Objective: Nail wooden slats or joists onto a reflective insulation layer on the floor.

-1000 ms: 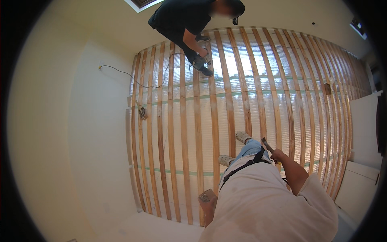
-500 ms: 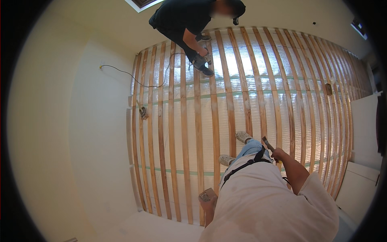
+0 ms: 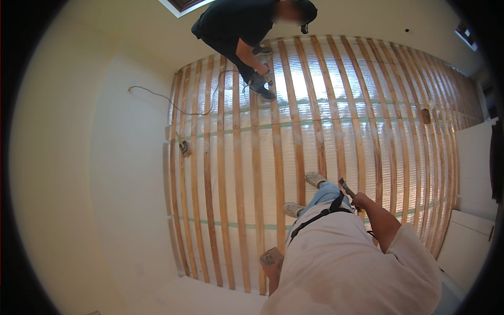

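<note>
My right hand (image 3: pixel 360 201) is closed round the handle of a hammer (image 3: pixel 349 189), held at hip height over the wooden strips, its dark head pointing away from me. Low on the left, my left hand (image 3: pixel 272 268) grips a small open box (image 3: pixel 269 257). Greyish pieces show inside it, too small to name, perhaps nails. Beneath both hands run long wooden battens (image 3: pixel 255 168), laid side by side over silvery foil sheeting (image 3: pixel 266 152) with green tape lines.
At the far side a co-worker in dark clothes (image 3: pixel 236 26) bends over a power tool (image 3: pixel 266 76). Its cord (image 3: pixel 173 105) trails left to the wall. A small round object (image 3: pixel 184 149) lies among the left battens, a brown block (image 3: pixel 426 116) at right. White panels (image 3: pixel 464 241) stand lower right.
The whole view has shifted very slightly to the left. Both of my hands keep their holds, and the co-worker stays bent over the tool.
</note>
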